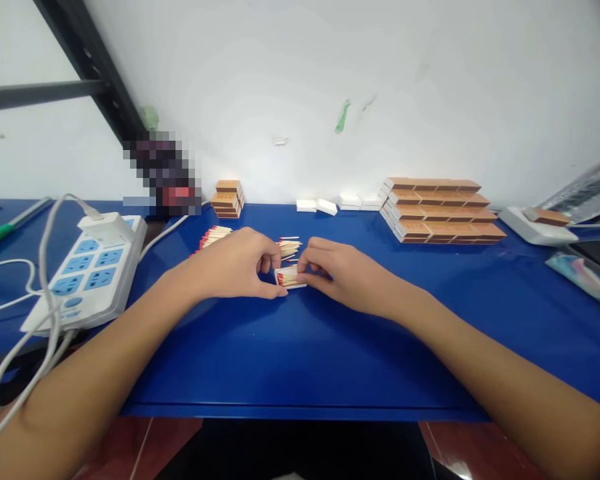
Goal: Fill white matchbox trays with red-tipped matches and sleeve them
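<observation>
A small white matchbox tray (291, 285) holding red-tipped matches (287, 278) lies on the blue table between my hands. My left hand (245, 263) grips its left end between thumb and fingers. At the tray's right end, the fingertips of my right hand (337, 272) are pinched together; whether they hold the tray or a match is too small to tell. Loose matches (290, 249) lie just behind the tray. Another pile of red-tipped matches (216, 235) sits behind my left hand and is partly hidden by it.
Brown matchboxes (440, 212) are stacked at the back right, with a smaller stack (227, 199) at the back left. White trays (326, 206) lie along the wall. A power strip (125, 267) with cables stands on the left, and a white device (530, 225) on the right.
</observation>
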Tool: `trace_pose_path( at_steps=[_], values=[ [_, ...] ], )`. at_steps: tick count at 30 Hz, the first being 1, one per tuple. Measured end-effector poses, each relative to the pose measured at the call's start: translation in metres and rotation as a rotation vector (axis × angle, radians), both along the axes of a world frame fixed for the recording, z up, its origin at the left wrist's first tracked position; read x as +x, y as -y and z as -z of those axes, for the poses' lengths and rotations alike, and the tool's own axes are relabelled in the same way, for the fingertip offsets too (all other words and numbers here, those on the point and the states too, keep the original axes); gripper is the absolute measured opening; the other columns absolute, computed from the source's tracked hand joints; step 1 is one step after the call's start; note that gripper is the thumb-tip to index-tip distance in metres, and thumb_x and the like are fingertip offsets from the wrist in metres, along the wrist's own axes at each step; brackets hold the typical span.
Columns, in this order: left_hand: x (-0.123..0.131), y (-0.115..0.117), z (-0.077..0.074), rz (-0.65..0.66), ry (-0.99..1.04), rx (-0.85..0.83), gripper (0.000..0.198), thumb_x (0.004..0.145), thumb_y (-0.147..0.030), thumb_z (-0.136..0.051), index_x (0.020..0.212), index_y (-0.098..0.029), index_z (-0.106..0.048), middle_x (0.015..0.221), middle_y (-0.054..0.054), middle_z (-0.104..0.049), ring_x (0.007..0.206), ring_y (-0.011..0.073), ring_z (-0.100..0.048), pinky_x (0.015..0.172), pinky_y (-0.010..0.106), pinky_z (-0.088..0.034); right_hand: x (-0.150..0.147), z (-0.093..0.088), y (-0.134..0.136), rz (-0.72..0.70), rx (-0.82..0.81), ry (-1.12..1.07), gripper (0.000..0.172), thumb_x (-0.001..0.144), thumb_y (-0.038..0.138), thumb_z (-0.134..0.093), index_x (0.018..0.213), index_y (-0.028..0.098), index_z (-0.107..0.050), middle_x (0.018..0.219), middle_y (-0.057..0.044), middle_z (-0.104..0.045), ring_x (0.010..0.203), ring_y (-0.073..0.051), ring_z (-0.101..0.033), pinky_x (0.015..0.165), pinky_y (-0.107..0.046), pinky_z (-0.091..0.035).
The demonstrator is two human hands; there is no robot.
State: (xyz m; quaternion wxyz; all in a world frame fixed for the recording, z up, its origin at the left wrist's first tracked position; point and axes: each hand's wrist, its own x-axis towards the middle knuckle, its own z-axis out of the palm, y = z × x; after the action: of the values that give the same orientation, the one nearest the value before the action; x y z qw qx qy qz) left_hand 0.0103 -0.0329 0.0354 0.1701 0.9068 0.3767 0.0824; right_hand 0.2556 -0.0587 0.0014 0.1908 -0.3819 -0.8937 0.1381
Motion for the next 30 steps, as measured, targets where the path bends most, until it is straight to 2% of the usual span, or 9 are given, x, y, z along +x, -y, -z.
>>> trace_pose_path(
  at_steps=[7, 12, 17, 22, 27, 30],
  values=[
    [0.000, 0.001, 0.000, -0.001, 0.008, -0.037, 0.035, 0.073, -0.051, -0.085, 0.086, -0.020, -0.076, 0.078, 0.001, -0.072, 0.071, 0.0163, -0.066, 0.061, 0.027, -0.044, 0.015, 0.010, -0.018, 0.141, 0.060, 0.017, 0.007, 0.101, 0.028, -0.064, 0.104, 0.021, -0.066, 0.094, -0.004, -0.060, 0.077, -0.017, -0.055, 0.070, -0.030, -0.039],
    [0.000, 0.000, 0.001, 0.019, 0.009, -0.010, 0.036, 0.074, -0.053, -0.084, 0.084, -0.019, -0.077, 0.079, 0.002, -0.072, 0.070, 0.0162, -0.064, 0.060, 0.028, -0.042, 0.014, 0.016, -0.023, 0.145, -0.019, 0.029, 0.013, 0.103, 0.028, -0.062, 0.092, 0.020, -0.064, 0.092, -0.003, -0.059, 0.076, -0.016, -0.054, 0.070, -0.030, -0.039],
    [-0.002, -0.001, 0.003, 0.024, 0.005, -0.014, 0.037, 0.075, -0.055, -0.083, 0.084, -0.020, -0.076, 0.080, 0.002, -0.072, 0.070, 0.0165, -0.065, 0.061, 0.028, -0.042, 0.007, 0.017, -0.023, 0.159, -0.043, 0.018, 0.012, 0.103, 0.027, -0.061, 0.093, 0.020, -0.063, 0.093, -0.003, -0.060, 0.076, -0.016, -0.054, 0.070, -0.030, -0.038],
    [-0.002, 0.000, 0.003, 0.019, -0.001, -0.010, 0.036, 0.075, -0.053, -0.083, 0.084, -0.019, -0.077, 0.079, 0.002, -0.072, 0.071, 0.0163, -0.065, 0.060, 0.027, -0.042, 0.004, 0.019, -0.024, 0.176, -0.017, -0.003, 0.005, 0.102, 0.025, -0.061, 0.103, 0.020, -0.063, 0.096, -0.003, -0.060, 0.079, -0.017, -0.055, 0.071, -0.030, -0.039],
    [-0.001, -0.001, 0.000, 0.011, -0.010, -0.023, 0.037, 0.075, -0.053, -0.084, 0.084, -0.019, -0.076, 0.080, 0.002, -0.073, 0.071, 0.0164, -0.065, 0.061, 0.027, -0.043, 0.007, 0.018, -0.025, 0.190, -0.051, 0.041, 0.010, 0.105, 0.026, -0.057, 0.097, 0.020, -0.062, 0.096, -0.004, -0.059, 0.078, -0.017, -0.053, 0.071, -0.031, -0.038],
    [-0.001, -0.002, 0.000, 0.000, -0.013, -0.017, 0.037, 0.075, -0.054, -0.083, 0.084, -0.019, -0.076, 0.080, 0.003, -0.072, 0.071, 0.0166, -0.065, 0.060, 0.027, -0.043, 0.008, 0.013, -0.023, 0.179, -0.016, -0.002, 0.010, 0.106, 0.025, -0.056, 0.098, 0.021, -0.061, 0.098, -0.004, -0.060, 0.079, -0.018, -0.054, 0.072, -0.031, -0.039]
  ],
)
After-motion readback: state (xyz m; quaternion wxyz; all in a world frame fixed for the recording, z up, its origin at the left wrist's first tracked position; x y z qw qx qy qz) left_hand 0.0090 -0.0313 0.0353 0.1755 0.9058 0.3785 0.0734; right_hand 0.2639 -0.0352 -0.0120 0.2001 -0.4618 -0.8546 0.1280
